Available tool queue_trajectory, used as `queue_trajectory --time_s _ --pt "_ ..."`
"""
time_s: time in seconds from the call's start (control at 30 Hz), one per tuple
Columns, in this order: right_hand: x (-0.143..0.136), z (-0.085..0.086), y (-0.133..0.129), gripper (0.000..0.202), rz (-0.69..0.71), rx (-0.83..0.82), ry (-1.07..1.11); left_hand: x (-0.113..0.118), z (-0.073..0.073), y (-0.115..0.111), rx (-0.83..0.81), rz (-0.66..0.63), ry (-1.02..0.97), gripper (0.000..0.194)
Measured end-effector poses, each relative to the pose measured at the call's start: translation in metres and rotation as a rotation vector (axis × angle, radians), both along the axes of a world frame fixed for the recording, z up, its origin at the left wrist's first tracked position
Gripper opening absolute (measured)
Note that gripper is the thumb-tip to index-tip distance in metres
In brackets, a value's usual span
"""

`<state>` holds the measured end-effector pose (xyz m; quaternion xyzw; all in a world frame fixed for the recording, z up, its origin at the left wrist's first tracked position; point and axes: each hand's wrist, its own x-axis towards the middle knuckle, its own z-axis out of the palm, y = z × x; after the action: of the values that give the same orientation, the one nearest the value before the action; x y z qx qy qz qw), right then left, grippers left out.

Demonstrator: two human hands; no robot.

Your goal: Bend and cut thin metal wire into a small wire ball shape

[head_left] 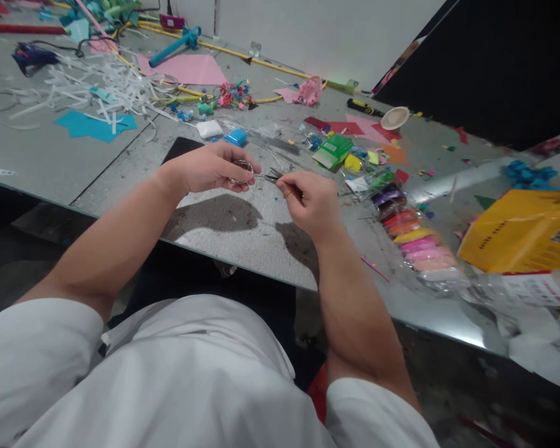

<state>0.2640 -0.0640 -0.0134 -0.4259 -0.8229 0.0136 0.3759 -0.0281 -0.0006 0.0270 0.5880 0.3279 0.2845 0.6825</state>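
Observation:
My left hand (214, 167), reaching in over the tabletop, has its thumb and fingers closed on a small ring of thin silvery wire (243, 167). To its right, my right hand (310, 198) is closed in a pinch. Thin dark pieces (271, 175) stick out from its fingertips toward the ring; their kind is too small to make out. A short gap separates the two hands. Just beyond them lie a white packet (209, 129) and a blue packet (236, 137). Both hands cast shadows on the grey table (233, 239).
Shredded white paper strips (107, 87) and a blue paper sheet (96, 124) spread to the left. A green box (333, 150) lies ahead right. Colourful clay packs (417, 239) and a yellow bag (525, 230) occupy the right. A yellow hose (214, 172) is not near; white partition (308, 37) stands behind.

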Motion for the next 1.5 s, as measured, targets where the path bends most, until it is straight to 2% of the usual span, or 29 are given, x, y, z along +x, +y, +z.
queue_trajectory --time_s 0.13,0.27,0.4,0.67,0.83,1.0,1.1,1.3,1.4,1.5 --pt "-0.003 0.006 -0.006 0.036 0.035 -0.01 0.037 0.001 0.002 -0.004 0.1 0.067 0.08 0.033" --pt "-0.007 0.012 -0.012 0.039 0.006 -0.013 0.046 0.003 0.003 -0.011 0.284 0.115 0.115 0.036" --pt "-0.011 0.017 -0.021 0.036 -0.006 -0.03 0.071 0.005 0.006 -0.018 0.436 0.183 0.146 0.028" --pt "-0.017 0.024 -0.036 0.047 -0.026 0.022 0.042 0.007 0.01 -0.027 0.609 0.207 0.217 0.019" --pt "-0.016 0.026 -0.039 0.039 -0.038 0.057 0.028 0.006 0.012 -0.03 0.645 0.202 0.214 0.019" --pt "-0.013 0.024 -0.037 0.04 -0.058 0.045 0.029 0.004 0.013 -0.032 0.725 0.192 0.208 0.018" --pt "-0.014 0.025 -0.038 0.036 -0.026 0.045 0.077 0.004 0.013 -0.033 0.775 0.188 0.182 0.02" --pt "-0.021 0.032 -0.045 0.034 -0.043 0.057 0.176 0.003 0.011 -0.036 0.721 0.243 0.138 0.021" --pt "-0.025 0.033 -0.049 0.033 -0.038 0.021 0.266 0.002 0.01 -0.038 0.718 0.291 0.111 0.026" --pt "-0.029 0.034 -0.053 0.029 -0.048 -0.024 0.317 0.002 0.01 -0.04 0.728 0.283 0.105 0.024"
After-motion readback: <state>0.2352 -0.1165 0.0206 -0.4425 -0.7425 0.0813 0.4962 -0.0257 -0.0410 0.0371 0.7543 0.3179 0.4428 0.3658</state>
